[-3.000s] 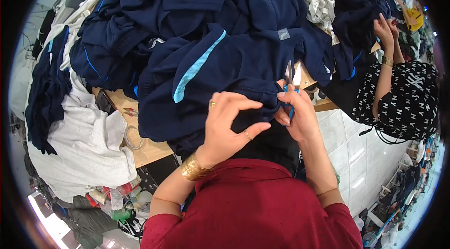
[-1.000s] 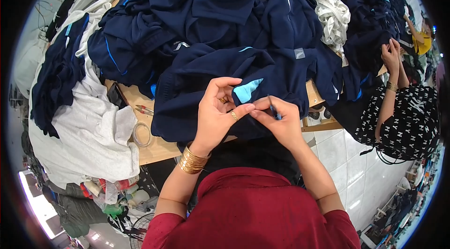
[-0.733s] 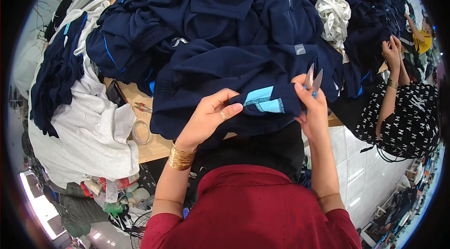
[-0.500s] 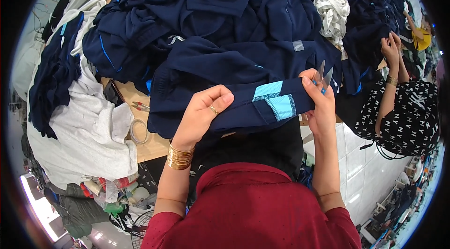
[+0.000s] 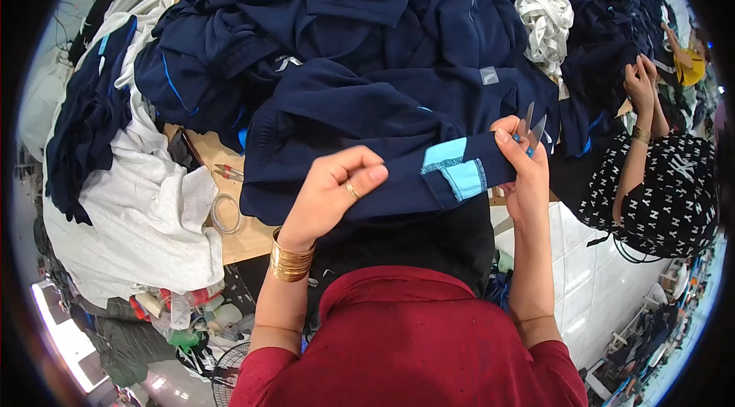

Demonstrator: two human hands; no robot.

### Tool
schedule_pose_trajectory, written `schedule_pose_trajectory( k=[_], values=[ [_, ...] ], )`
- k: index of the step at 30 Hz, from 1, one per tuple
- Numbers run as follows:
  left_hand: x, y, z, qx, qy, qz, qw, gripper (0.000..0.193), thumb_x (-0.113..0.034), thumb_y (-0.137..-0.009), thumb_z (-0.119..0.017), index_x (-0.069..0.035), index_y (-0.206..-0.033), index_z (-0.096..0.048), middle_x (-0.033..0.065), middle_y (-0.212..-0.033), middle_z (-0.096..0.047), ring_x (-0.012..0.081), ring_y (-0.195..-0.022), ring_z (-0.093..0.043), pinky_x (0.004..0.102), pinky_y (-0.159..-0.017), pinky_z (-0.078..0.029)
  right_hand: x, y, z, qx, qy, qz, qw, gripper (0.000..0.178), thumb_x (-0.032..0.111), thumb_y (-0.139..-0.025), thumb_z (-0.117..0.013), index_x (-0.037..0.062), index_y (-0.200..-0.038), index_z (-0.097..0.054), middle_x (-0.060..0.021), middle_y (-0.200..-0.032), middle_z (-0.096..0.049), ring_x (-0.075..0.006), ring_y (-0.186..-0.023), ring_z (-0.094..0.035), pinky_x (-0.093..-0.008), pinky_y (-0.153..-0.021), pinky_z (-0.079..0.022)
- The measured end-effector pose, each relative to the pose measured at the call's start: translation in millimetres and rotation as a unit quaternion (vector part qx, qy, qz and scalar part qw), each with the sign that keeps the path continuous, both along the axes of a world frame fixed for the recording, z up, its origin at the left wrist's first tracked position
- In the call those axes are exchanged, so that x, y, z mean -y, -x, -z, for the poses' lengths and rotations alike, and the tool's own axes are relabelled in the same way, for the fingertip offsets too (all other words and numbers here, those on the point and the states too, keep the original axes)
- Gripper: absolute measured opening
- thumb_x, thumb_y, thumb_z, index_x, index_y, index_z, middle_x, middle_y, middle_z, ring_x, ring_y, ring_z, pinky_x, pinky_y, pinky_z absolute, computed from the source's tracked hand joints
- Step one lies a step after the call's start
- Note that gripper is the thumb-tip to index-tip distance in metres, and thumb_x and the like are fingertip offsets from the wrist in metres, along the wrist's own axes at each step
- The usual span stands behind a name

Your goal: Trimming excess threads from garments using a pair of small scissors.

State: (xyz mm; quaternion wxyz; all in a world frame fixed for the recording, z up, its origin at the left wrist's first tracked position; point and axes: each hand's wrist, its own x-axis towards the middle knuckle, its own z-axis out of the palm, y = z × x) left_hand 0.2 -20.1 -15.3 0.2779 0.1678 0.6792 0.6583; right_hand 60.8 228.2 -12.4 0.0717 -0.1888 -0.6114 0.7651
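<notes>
A navy garment [image 5: 398,185] is stretched between my two hands over the table edge, with a light-blue panel [image 5: 465,177] on it edged by overlock stitching. My left hand [image 5: 337,189] is closed on the cloth to the left of that panel, thumb on top. Its other end is pinched between the thumb and fingers of my right hand [image 5: 523,166]. Pointed scissors [image 5: 538,129] with bits of blue also rest in the right hand, their blades apart and pointing up and away. The fingers hide their handles.
A large heap of navy garments [image 5: 337,16] covers the table beyond. A white bundle of strips [image 5: 542,16] lies at its right. On the left are grey-white cloth [image 5: 145,215], a tape roll [image 5: 226,213] and red-handled snips [image 5: 229,172]. At right, a co-worker in a patterned cap [image 5: 658,192] handles navy cloth.
The light-blue panel has shifted slightly to the right. My left hand has turned a little, its thumb moving right along the cloth. My right hand stays nearly still.
</notes>
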Motion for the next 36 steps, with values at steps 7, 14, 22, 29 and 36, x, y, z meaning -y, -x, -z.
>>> schedule_pose_trajectory(
  k=[7,14,22,29,36],
  values=[
    [89,29,7,-0.296,0.223,-0.325,0.87,0.028,-0.015,-0.089,-0.061,-0.003,-0.113,-0.057,0.0097,-0.104,-0.061,0.0192,-0.094,-0.059,0.028,-0.078,-0.046,-52,44,14,0.023,-0.247,0.022,0.968,0.029,0.007,-0.082,-0.063,0.0059,-0.112,-0.061,0.0021,-0.085,-0.052,-0.0036,-0.06,-0.044,-0.0177,-0.051,-0.035],
    [117,7,41,-0.262,0.35,-0.288,0.852,0.04,-0.024,-0.083,-0.068,0.001,-0.111,-0.055,0.0148,-0.097,-0.057,0.0259,-0.091,-0.057,0.033,-0.081,-0.045,-50,156,59,-0.165,-0.509,0.15,0.831,0.053,0.01,-0.079,-0.068,0.0001,-0.128,-0.049,-0.0118,-0.109,-0.052,-0.0202,-0.096,-0.052,-0.0299,-0.084,-0.044],
    [109,6,33,-0.127,0.274,-0.306,0.903,0.04,-0.017,-0.072,-0.077,-0.001,-0.101,-0.056,0.0073,-0.088,-0.053,0.0183,-0.081,-0.052,0.0289,-0.073,-0.044,-71,237,81,-0.18,-0.598,0.093,0.776,0.064,0.013,-0.077,-0.07,-0.0097,-0.129,-0.04,-0.0274,-0.132,-0.037,-0.0418,-0.12,-0.041,-0.041,-0.102,-0.035],
    [110,-14,35,-0.263,0.229,-0.335,0.875,0.016,0.002,-0.075,-0.066,-0.001,-0.091,-0.063,0.005,-0.087,-0.05,0.0078,-0.058,-0.051,0.0201,-0.056,-0.044,41,120,11,-0.249,-0.448,-0.049,0.857,0.018,0.013,-0.082,-0.063,-0.0002,-0.094,-0.063,-0.0138,-0.085,-0.062,-0.0254,-0.078,-0.062,-0.0337,-0.068,-0.049],
    [27,-32,44,-0.059,0.085,-0.105,0.989,0.011,0.003,-0.082,-0.058,0.003,-0.093,-0.06,0.0077,-0.082,-0.06,0.0162,-0.07,-0.066,0.0253,-0.063,-0.053,131,49,78,0.109,0.08,-0.351,0.926,0.054,0.038,-0.093,-0.054,-0.0023,-0.129,-0.048,-0.0107,-0.109,-0.062,-0.0137,-0.094,-0.059,-0.0256,-0.08,-0.048]
  ],
)
